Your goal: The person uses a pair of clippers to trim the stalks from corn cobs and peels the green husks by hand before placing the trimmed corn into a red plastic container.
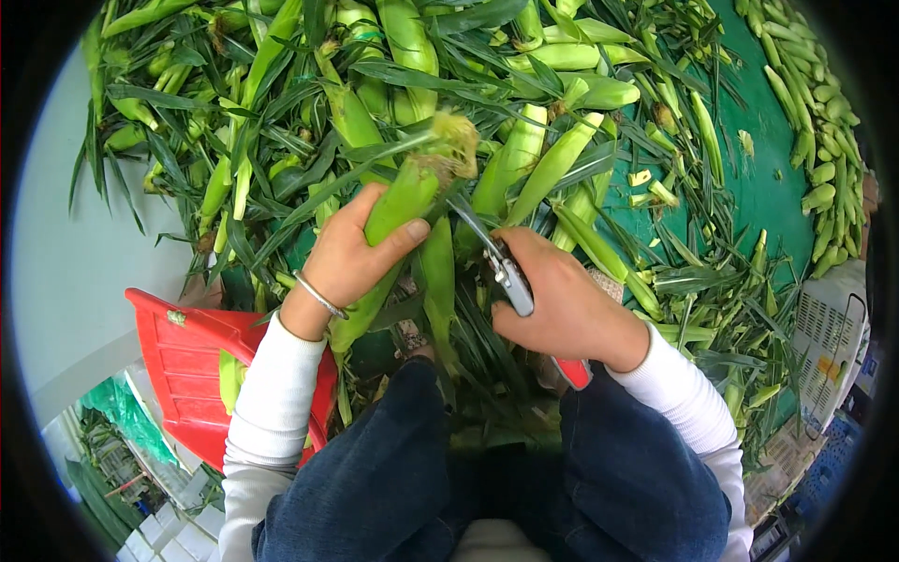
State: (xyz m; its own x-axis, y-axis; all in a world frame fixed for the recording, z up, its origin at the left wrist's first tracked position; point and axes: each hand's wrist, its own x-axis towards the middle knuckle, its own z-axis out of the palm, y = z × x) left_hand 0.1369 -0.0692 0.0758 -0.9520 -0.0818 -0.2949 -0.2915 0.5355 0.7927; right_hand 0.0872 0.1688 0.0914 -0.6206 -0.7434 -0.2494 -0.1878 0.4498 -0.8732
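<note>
One green corn ear [403, 199] sits tilted in the grip of our left hand [345, 262], its silk end pointing away from us. Our right hand [567, 302] grasps pruning shears [510, 278], blades near the ear. Beyond our hands lies a heap of leafy corn [281, 122]; beside our left forearm, a red container [192, 351].

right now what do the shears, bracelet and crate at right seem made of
Shears: blades likely steel, smooth with a grey sheen; the red grip could be plastic or coated metal.
Bracelet: silvery polished metal, judging by bright highlights; which metal, I can't tell.
Crate: probably moulded plastic, pale and matte, with regular slots.
</note>
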